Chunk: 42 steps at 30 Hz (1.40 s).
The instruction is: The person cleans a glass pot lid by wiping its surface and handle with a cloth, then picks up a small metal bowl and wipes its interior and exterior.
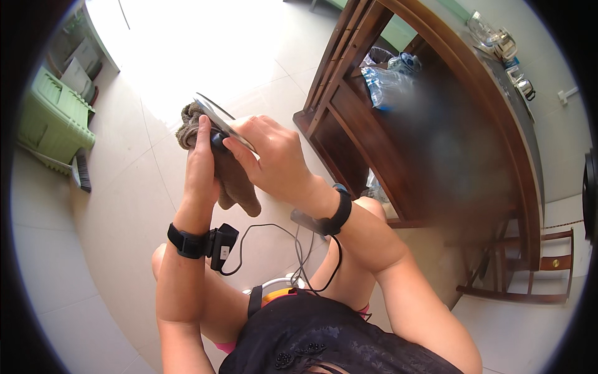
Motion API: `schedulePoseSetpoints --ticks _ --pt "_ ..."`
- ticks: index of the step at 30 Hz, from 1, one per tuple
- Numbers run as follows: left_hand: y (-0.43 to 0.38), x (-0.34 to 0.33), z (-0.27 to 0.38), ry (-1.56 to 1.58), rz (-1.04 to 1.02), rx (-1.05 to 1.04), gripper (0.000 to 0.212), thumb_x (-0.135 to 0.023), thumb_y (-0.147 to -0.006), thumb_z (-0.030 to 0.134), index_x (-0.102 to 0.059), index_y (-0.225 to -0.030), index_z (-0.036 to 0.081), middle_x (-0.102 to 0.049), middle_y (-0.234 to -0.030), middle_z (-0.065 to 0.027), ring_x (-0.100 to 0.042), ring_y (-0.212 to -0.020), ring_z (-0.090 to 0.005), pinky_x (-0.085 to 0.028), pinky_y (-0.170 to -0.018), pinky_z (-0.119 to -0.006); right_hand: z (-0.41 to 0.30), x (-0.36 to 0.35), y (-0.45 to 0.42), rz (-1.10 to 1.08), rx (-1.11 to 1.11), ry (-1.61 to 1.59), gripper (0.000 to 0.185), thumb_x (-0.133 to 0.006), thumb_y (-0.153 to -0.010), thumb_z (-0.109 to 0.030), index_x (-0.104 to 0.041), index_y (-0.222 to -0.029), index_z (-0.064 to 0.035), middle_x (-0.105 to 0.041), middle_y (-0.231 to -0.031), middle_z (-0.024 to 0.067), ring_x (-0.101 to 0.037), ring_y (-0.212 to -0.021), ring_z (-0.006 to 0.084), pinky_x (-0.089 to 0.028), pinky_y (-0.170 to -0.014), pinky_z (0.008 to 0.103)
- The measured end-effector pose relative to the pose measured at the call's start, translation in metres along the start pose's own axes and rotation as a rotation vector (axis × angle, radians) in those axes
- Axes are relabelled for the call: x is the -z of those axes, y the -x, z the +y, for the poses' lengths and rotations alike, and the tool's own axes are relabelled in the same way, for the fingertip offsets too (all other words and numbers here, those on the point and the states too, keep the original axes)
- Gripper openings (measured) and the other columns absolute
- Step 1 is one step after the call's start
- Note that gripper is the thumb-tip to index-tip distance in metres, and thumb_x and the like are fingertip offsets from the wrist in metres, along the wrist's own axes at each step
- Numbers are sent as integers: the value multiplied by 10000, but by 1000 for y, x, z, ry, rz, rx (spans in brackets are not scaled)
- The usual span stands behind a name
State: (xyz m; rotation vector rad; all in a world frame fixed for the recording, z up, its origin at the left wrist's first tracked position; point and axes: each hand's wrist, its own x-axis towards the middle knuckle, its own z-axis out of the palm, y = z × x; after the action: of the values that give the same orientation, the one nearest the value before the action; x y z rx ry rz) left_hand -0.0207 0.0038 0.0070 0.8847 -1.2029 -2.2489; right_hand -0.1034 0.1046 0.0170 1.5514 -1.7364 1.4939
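Observation:
A brown terry cloth (239, 187) is in my left hand (200, 163), bunched beyond the fingertips and hanging down below the palm. My right hand (268, 152) grips the rim of a round, shiny, lid-like disc (223, 122), seen nearly edge-on. A black rounded knob (218, 139) shows between the disc and the cloth, close to my right thumb. The cloth lies against the knob side of the disc. My left fingers are partly hidden behind the cloth. Both wrists wear black straps with devices and cables.
Dark wooden furniture (373, 140) stands at the right, with a plastic-wrapped package (385, 86) inside and glassware (502, 44) on top. A wooden chair (516, 297) is at the lower right. Green plastic crates (56, 119) and a brush (81, 173) are at the left. Cables (299, 248) hang between my knees.

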Motion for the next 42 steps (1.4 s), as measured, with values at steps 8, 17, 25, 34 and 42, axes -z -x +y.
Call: schedulePoseSetpoints --ticks 8,17,25,34,42 --pt "-5 11 11 63 30 -140 563 -333 -978 502 -485 -1197 6 -562 -1160 -105 -527 -1082 -190 -452 -918 -331 -5 5 3 -92 -104 -115 127 -675 -822 -134 -626 -856 -22 -600 -672 117 -593 -579 249 -452 -511 313" --pt "-1 12 16 -20 105 -244 580 -341 -971 520 -492 -1208 12 -533 -1178 -106 -502 -1086 -192 -419 -937 -320 -3 3 9 -212 -158 -113 138 -653 -844 -148 -618 -893 -23 -631 -686 123 -615 -556 242 -465 -499 301" --pt "13 -1 -1 -479 121 -597 508 -462 -949 484 -572 -924 -12 -529 -773 -13 -488 -701 -98 -411 -605 -241 0 1 11 -254 -376 -199 165 -645 -850 -129 -590 -898 19 -681 -766 154 -651 -547 216 -495 -507 279" --pt "23 -4 -9 -556 -112 -681 310 -555 -931 267 -641 -890 -28 -651 -771 -65 -593 -726 -143 -473 -668 -286 2 3 11 -289 -507 -169 177 -600 -803 -156 -585 -834 18 -634 -651 149 -635 -600 343 -506 -589 386" --pt "17 1 -14 -529 -111 -684 290 -571 -928 252 -645 -892 -25 -662 -777 -63 -599 -736 -136 -481 -694 -288 0 5 10 -312 -494 -243 163 -573 -750 -131 -580 -827 13 -610 -632 144 -625 -602 344 -502 -596 398"
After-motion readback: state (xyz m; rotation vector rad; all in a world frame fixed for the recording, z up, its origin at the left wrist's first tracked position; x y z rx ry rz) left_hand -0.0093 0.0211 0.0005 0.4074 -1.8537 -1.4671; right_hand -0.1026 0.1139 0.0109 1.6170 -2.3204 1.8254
